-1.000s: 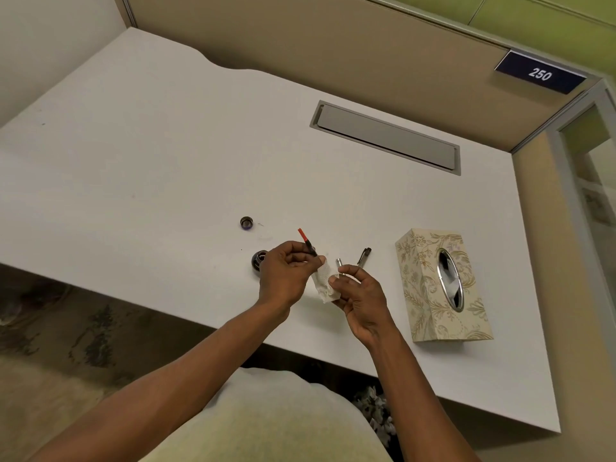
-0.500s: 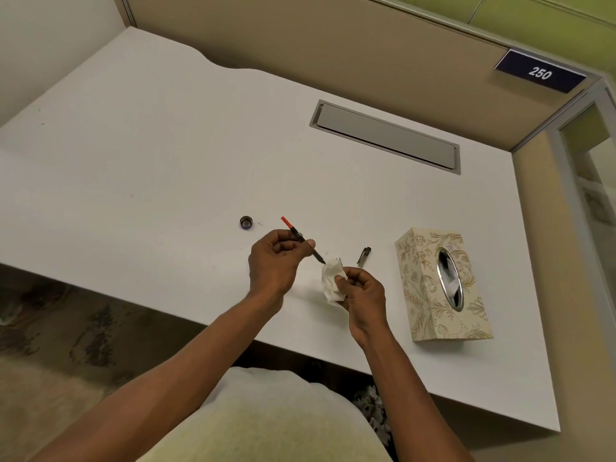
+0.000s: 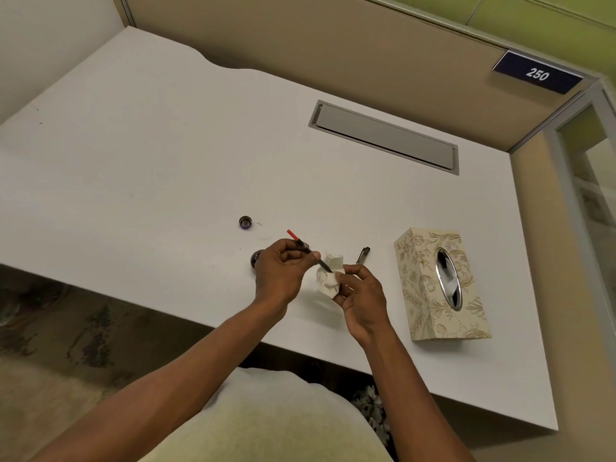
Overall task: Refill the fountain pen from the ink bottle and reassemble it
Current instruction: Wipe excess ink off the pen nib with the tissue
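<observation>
Your left hand (image 3: pixel 283 271) had its fingers (image 3: pixel 308 258) clamped on the pen's inner section (image 3: pixel 308 251), the part with the red converter end pointing up and away from you. Half a second before, the nib hung just short of the tissue; now its tip was pressed into the crumpled tissue (image 3: pixel 328 278), which your right hand (image 3: pixel 361 295) pinched between thumb and fingertips. A second earlier the tissue sat lower between your hands, so you had brought the two together.

I judged that to mean the filling was done and you were wiping stray ink off the nib before reassembly.

Taking the tissue box (image 3: pixel 440 285) as the landmark: the pen barrel or cap (image 3: pixel 363 255) lay on the tabletop (image 3: pixel 166 155) just left of it, untouched. Your hands worked further left again. The ink bottle (image 3: pixel 256 258) stood beyond them, mostly hidden behind your left hand, and its loose lid (image 3: pixel 245 222) lay farthest left and a little further back.

Still to come, as I read it: screwing the barrel on and capping the bottle.
</observation>
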